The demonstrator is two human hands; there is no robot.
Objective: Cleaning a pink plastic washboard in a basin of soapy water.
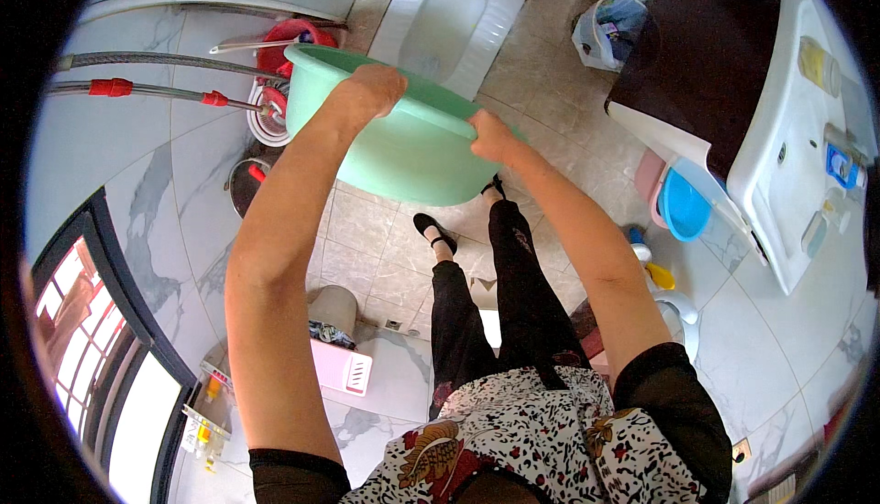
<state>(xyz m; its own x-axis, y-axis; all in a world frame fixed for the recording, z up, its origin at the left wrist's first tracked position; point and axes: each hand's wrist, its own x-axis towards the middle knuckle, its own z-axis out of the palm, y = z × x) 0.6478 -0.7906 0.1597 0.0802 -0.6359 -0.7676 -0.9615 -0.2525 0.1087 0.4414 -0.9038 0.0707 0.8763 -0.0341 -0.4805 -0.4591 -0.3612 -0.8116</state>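
A large light green plastic basin (419, 153) hangs tilted above the tiled floor, its open top facing away from me. My left hand (375, 91) grips the near rim at the basin's left part. Further right along the same rim, my right hand (491, 137) is closed on it. Most of the inside is hidden by the near wall, so I cannot tell what it holds. Just beyond the basin lies a white squat toilet (450, 23) set in the floor, partly covered by the far rim.
At left stand a red bucket (292, 40), a mop bucket (265, 119) with a mop pole, and a dark round bin (244, 188). A lined waste bin (608, 30), a washbasin (780, 153) and a blue basin (685, 201) are on the right.
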